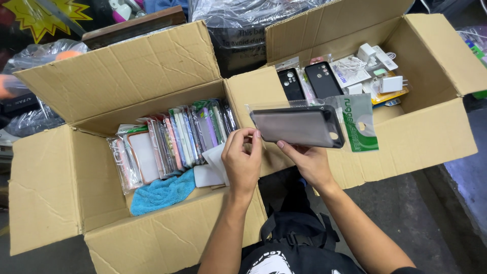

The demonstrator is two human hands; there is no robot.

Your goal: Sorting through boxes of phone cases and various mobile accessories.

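Two open cardboard boxes (pixel 152 86) on dark concrete floor (pixel 406 213).

Shop stockroom: cardboard boxes (pixel 152 76) packed with phone cases (pixel 172 139), chargers (pixel 378 68).

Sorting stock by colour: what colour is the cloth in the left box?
Light blue; the cloth shows best in the head view, at the box's front.

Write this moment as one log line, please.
left hand: grips packet end | right hand: supports underneath | item: packaged dark phone case | below: two open cardboard boxes
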